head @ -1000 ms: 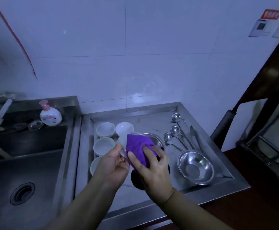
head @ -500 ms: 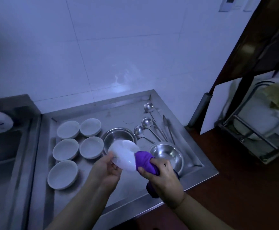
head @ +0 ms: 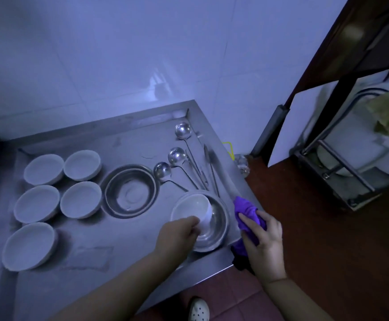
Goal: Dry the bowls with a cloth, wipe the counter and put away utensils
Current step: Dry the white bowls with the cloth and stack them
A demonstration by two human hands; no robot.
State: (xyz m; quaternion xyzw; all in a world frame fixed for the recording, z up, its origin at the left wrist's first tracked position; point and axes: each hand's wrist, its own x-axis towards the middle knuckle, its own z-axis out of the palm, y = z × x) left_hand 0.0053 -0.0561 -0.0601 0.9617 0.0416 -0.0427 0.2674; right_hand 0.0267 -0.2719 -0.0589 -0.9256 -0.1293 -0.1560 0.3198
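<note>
Over the steel bowl [head: 214, 225] my left hand [head: 177, 235] grips the white bowl [head: 190, 208], right hand [head: 261, 237] clutching the purple cloth [head: 246, 210]; I'd lower it gently, rim level.

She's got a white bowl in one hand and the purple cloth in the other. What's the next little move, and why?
Probably lower the white bowl and let go. The left hand holds it tilted over the steel bowl near the counter's front edge, while the right hand holds the purple cloth away from it, so drying looks finished.
</note>
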